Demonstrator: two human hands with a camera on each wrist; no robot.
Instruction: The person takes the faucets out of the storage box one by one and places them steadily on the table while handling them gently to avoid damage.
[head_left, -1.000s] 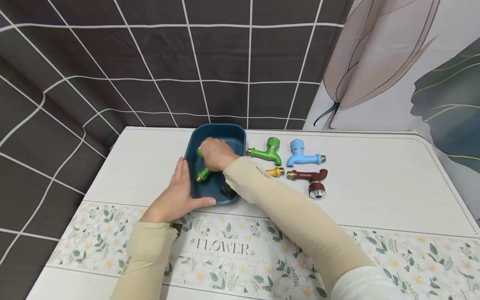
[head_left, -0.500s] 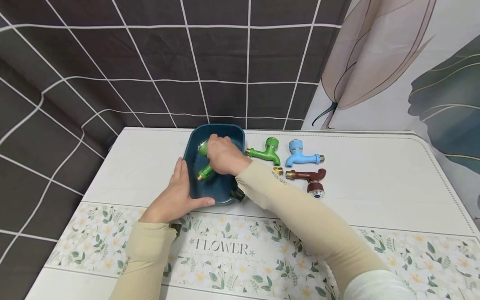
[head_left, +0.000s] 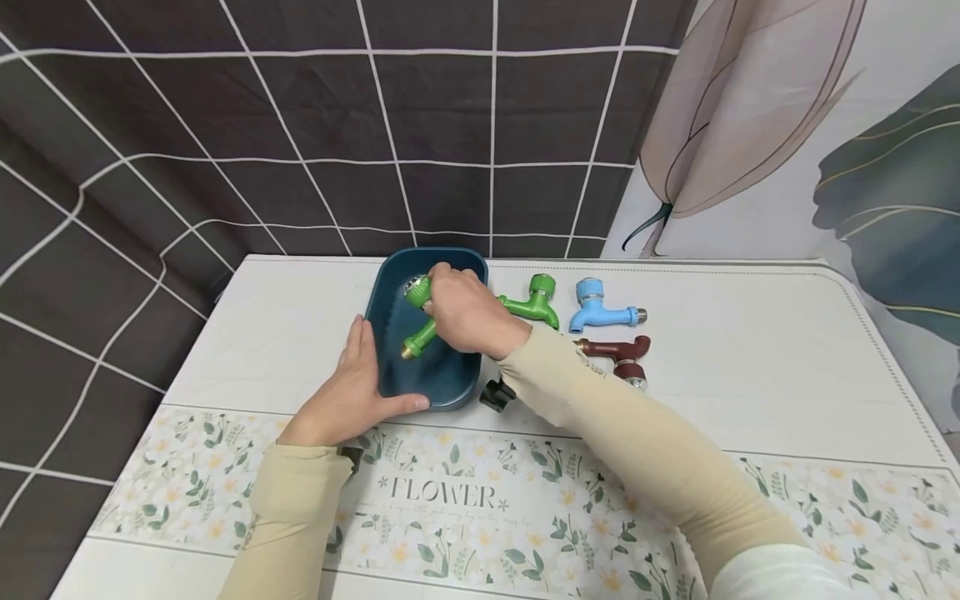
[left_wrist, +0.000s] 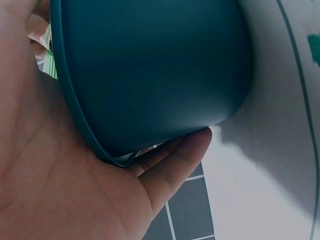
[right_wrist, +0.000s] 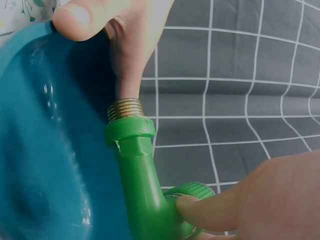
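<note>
My right hand (head_left: 471, 310) grips a green tap (head_left: 420, 338) by the part near its ribbed knob, above the dark blue plastic basin (head_left: 389, 275). In the right wrist view the tap's brass threaded end (right_wrist: 125, 108) points toward my other hand, and the thumb lies at the knob (right_wrist: 192, 190). At the basin's near left corner rests my left hand (head_left: 347, 392), its straight fingers along the outer wall and its thumb along the near rim. The left wrist view shows those fingers (left_wrist: 175, 167) against the basin's outside.
Right of the basin lie a second green tap (head_left: 536, 302), a light blue tap (head_left: 603, 310) and a dark red tap (head_left: 624, 353), partly behind the right sleeve (head_left: 600, 400). A dark gridded cloth (head_left: 435, 125) hangs along the table's (head_left: 750, 350) back edge.
My right hand has lifted the green tap up and to the right within the basin's outline. The right sleeve now hides the yellow tap seen earlier. My left hand has stayed in place.
</note>
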